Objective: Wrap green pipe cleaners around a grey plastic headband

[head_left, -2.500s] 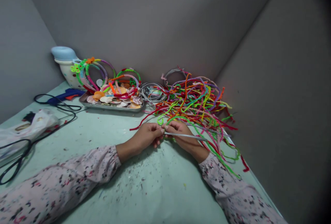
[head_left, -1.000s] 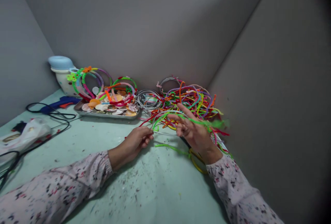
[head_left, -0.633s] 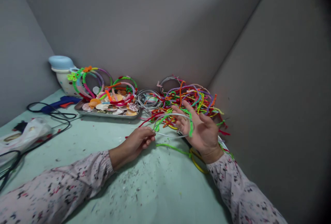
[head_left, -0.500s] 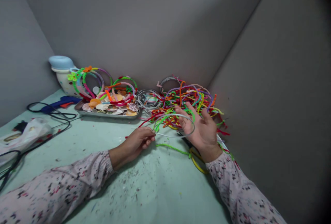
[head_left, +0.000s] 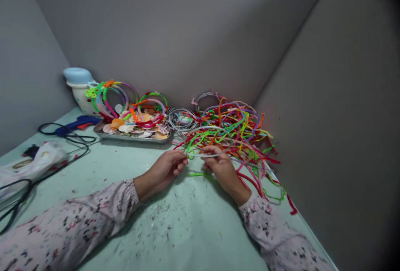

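Note:
My left hand (head_left: 164,169) pinches a thin grey wire hoop (head_left: 215,128) at its left side, above the table. A bright green pipe cleaner (head_left: 189,148) meets the wire at these fingertips. My right hand (head_left: 222,171) is closed at the near side of the hoop, its thumb and fingers bent together; what lies between them is too small to make out. Under and behind that hand, another green pipe cleaner strand (head_left: 198,174) lies on the table. Just beyond the hoop spreads a tangled heap of coloured pipe cleaners (head_left: 239,116).
A metal tray (head_left: 134,138) of shells and pipe-cleaner-wrapped hoops stands at the back. Beside it are coiled wire hoops (head_left: 181,120). To the left are a blue-lidded jar (head_left: 79,89), a blue tool (head_left: 73,125), a black cord (head_left: 83,148) and a white plastic bag (head_left: 42,162).
My right hand has turned over from spread fingers to a closed grip and moved down-left toward the left hand. The left hand keeps its pinch on the hoop.

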`<action>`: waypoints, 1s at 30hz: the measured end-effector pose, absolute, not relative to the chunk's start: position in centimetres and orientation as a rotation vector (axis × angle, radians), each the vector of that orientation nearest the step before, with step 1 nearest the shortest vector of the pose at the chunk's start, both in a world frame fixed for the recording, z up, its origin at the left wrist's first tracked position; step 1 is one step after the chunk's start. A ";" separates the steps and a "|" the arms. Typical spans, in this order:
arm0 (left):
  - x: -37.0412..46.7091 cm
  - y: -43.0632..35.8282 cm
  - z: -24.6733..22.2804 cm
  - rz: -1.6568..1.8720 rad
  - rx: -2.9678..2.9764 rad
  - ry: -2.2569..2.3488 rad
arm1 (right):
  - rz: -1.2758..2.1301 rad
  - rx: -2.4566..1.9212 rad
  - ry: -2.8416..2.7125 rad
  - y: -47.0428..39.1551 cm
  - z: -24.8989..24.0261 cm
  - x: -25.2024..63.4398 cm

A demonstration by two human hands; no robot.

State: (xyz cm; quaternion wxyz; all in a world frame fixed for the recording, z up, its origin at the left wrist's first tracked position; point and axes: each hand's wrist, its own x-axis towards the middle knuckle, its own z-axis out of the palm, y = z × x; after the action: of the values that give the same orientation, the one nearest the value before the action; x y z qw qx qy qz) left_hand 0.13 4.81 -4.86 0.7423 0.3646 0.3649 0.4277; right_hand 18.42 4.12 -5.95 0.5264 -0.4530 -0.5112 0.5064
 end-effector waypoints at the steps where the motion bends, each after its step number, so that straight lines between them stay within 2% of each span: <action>1: 0.1 4.8 -4.9 0.938 0.807 0.795 | 1.269 -1.063 -1.296 3.7 -5.9 17.9; 10: 0.5 4.6 -5.2 0.921 0.950 0.793 | 1.393 -1.079 -1.253 3.1 -5.8 16.6; 30: 0.5 4.8 -5.2 0.821 0.921 0.870 | 1.345 -1.110 -1.299 2.9 -5.2 16.4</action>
State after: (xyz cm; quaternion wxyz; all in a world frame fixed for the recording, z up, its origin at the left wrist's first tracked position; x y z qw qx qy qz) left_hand 0.47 4.78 -5.23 0.7283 0.4179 0.3950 0.3728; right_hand 16.42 2.86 -5.24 0.4650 -0.4519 -0.5289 0.5476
